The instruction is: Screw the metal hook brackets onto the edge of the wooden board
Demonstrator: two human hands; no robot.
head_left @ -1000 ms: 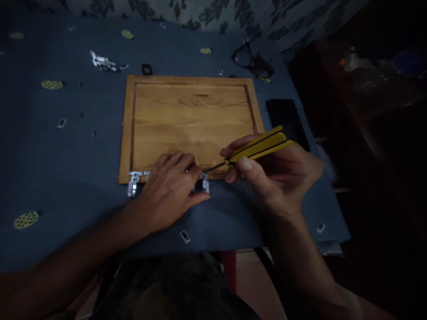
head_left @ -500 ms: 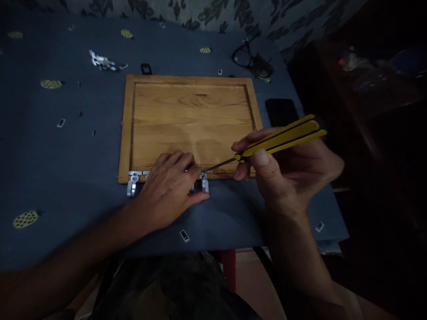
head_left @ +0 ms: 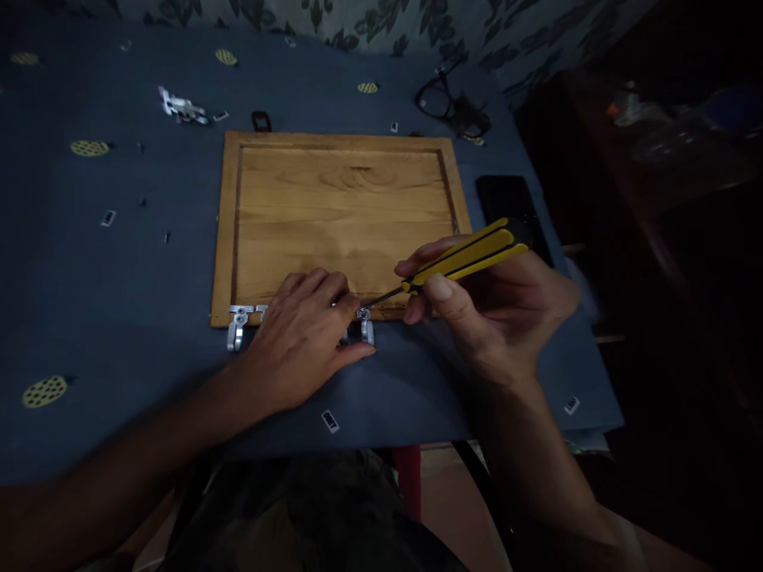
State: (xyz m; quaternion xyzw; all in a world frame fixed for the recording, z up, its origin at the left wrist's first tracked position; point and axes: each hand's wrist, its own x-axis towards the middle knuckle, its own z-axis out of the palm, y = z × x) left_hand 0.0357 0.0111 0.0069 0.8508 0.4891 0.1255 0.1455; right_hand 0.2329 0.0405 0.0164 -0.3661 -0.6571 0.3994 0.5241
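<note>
In the head view, a framed wooden panel (head_left: 339,222) lies flat, with metal hinges along its near edge. My left hand (head_left: 310,330) is closed over the right-hand hinge (head_left: 366,327), its thumb stretched below and its index finger beside the plate; the palm hides part of the metal. My right hand (head_left: 494,306) grips a screwdriver (head_left: 465,258) with a yellow and black handle. The shaft slants down to the left, and its tip meets the hinge beside my left index finger. Another hinge part (head_left: 238,326) sits at the panel's near left corner.
On the blue patterned cloth (head_left: 149,318), a loose metal hinge (head_left: 182,107) lies far left, with several small screws (head_left: 166,237) nearer. Behind the panel are a black clip-like piece (head_left: 261,121) and eyeglasses (head_left: 450,107). A dark phone (head_left: 506,199) lies to the right.
My right hand and the screwdriver have shifted left and slightly down, with the handle closer to the panel. My left hand stays on the hinge.
</note>
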